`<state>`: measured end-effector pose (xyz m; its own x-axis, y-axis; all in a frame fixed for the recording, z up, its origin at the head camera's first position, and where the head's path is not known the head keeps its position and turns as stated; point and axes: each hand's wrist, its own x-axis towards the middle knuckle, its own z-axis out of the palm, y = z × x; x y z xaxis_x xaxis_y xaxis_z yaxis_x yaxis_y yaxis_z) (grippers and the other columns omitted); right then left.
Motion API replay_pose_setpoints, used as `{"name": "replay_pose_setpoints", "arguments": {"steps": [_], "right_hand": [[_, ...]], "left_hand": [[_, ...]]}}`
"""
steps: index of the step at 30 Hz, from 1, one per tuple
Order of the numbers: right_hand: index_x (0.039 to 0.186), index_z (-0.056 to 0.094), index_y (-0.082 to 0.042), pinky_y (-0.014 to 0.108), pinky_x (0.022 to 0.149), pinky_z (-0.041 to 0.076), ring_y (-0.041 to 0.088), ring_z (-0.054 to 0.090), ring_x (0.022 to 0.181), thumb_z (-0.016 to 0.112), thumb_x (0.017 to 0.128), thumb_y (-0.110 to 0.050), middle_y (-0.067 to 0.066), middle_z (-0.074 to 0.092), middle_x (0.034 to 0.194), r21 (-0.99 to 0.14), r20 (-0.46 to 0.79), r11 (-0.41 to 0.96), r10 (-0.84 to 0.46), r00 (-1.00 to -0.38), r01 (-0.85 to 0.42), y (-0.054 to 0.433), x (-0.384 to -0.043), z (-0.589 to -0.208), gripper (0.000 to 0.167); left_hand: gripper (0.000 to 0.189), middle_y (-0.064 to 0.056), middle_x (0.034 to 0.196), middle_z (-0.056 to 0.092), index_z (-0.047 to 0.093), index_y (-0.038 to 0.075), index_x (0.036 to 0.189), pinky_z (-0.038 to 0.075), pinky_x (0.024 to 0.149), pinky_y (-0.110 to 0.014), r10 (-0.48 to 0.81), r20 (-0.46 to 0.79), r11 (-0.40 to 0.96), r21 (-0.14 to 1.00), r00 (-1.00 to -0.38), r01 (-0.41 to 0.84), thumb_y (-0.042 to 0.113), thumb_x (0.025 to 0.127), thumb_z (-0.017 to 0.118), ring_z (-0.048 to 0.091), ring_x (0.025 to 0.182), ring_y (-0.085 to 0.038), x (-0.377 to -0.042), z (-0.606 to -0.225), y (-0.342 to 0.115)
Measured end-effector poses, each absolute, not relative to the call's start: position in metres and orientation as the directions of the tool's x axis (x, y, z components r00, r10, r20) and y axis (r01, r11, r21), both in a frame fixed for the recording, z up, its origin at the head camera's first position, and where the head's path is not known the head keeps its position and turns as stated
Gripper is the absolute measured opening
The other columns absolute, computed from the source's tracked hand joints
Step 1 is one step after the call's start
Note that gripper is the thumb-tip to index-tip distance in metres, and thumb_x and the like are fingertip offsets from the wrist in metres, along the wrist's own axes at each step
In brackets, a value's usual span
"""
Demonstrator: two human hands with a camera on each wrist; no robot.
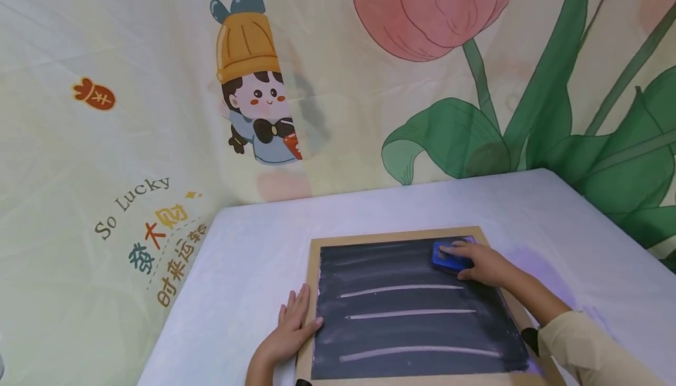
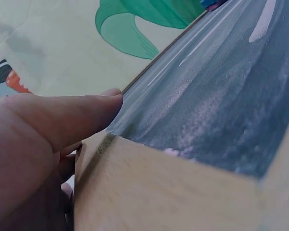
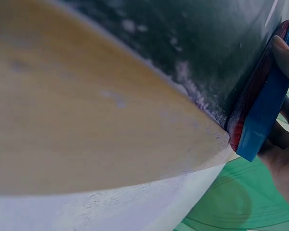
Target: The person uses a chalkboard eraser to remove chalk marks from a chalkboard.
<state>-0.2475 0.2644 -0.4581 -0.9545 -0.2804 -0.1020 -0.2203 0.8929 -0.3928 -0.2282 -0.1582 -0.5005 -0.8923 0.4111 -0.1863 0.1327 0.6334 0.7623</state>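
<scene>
A framed chalkboard (image 1: pixel 401 333) lies on the white table, with three pale chalk lines across its dark surface. Near its far right corner, my right hand (image 1: pixel 488 266) holds a blue chalkboard eraser (image 1: pixel 446 260) against the board. In the right wrist view the eraser (image 3: pixel 267 108) shows a blue back and a reddish pad, with fingers and thumb at its sides. My left hand (image 1: pixel 289 330) rests at the left side of the wooden frame (image 1: pixel 311 274), fingers straight along its outer edge. The left thumb (image 2: pixel 82 113) lies over the frame, its tip at the dark surface.
The white table (image 1: pixel 243 268) extends around the board, and purple chalk dust (image 1: pixel 538 268) marks it on the right. Behind it hangs a printed cloth (image 1: pixel 327 81) with tulips and a cartoon figure. Smeared chalk streaks cover the dark surface.
</scene>
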Motion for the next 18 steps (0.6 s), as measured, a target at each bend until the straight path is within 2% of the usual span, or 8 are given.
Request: {"name": "replay_pose_setpoints", "arguments": {"steps": [9,18], "right_hand": [[0.13,0.052,-0.014,0.057,0.085,0.045,0.05,0.045,0.114,0.074,0.073,-0.015,0.028,0.047,0.129,-0.363,-0.069,0.886,-0.334,-0.94,-0.288,0.254,-0.233,-0.454,0.061],[0.13,0.053,-0.018,0.055,0.082,0.047,0.05,0.048,0.111,0.075,0.072,-0.019,0.028,0.049,0.128,-0.403,-0.07,0.856,-0.381,-0.922,-0.324,0.262,-0.209,-0.456,0.062]], "left_hand": [[0.082,-0.018,0.153,0.005,0.006,0.004,0.146,-0.014,0.107,-0.055,0.401,-0.177,0.638,0.758,-0.899,0.135,0.041,0.09,0.052,-0.013,0.139,-0.038,-0.232,-0.501,-0.163],[0.081,-0.021,0.152,0.005,0.006,0.001,0.146,-0.014,0.106,-0.057,0.437,-0.161,0.612,0.774,-0.885,0.161,0.038,0.09,0.052,-0.013,0.138,-0.04,-0.23,-0.504,-0.159]]}}
